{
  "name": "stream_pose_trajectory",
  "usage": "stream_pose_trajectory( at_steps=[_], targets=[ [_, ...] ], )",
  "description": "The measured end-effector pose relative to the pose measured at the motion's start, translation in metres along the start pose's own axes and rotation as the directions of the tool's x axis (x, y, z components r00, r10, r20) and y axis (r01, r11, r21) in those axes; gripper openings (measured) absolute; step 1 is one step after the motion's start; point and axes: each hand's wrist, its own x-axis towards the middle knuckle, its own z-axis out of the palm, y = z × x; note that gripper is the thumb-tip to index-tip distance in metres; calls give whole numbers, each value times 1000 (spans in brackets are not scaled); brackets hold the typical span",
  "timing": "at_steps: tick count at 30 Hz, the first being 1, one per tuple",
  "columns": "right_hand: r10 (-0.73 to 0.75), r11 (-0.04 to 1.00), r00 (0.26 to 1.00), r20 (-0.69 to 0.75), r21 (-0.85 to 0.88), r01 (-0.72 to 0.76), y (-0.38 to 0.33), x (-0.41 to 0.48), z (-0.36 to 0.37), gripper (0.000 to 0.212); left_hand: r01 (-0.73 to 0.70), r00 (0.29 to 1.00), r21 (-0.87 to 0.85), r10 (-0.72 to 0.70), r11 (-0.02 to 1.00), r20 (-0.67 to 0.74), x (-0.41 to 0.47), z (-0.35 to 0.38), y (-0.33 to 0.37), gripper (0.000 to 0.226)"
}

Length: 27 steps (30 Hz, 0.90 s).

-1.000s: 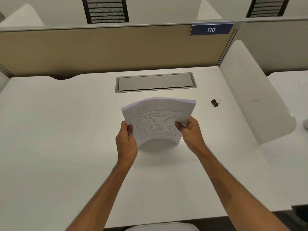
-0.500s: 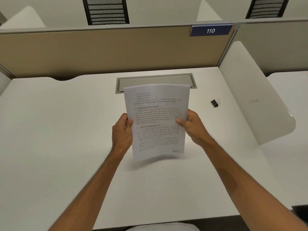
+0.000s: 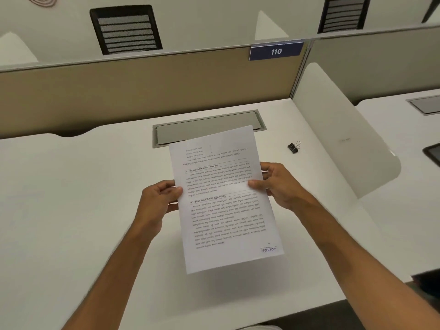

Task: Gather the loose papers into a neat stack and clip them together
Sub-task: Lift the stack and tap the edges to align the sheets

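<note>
A stack of printed white papers (image 3: 225, 210) hangs above the white desk (image 3: 71, 198), its printed face towards me and tilted slightly clockwise. My left hand (image 3: 157, 201) grips its left edge, thumb on the front. My right hand (image 3: 277, 184) grips the right edge, thumb on the page. A small black binder clip (image 3: 293, 147) lies on the desk to the right of the papers, apart from both hands.
A grey cable-tray lid (image 3: 209, 129) is set into the desk behind the papers. A tan partition (image 3: 142, 86) with a blue "110" sign (image 3: 276, 51) closes the back. A white side divider (image 3: 342, 139) stands at the right, with another desk beyond it.
The stack was curved and stood on the desk; both hands have lifted it off the surface and brought it flatter, closer to me. The binder clip has not moved.
</note>
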Motion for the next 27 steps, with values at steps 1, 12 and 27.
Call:
stream_pose_trajectory(
  at_steps=[1,12,27],
  targets=[
    [7,1000,1000,-7,7,-7,1,-1,-1,44,0,1000,-7,0,1000,4,2,-1,2,16],
    [39,998,999,-28,47,-38,15,-14,-38,46,2,997,-56,-6,998,-74,44,43,31,13],
    [184,983,983,-4,17,-184,38,15,-162,44,126,978,-40,-131,991,-165,92,158,16,13]
  ],
)
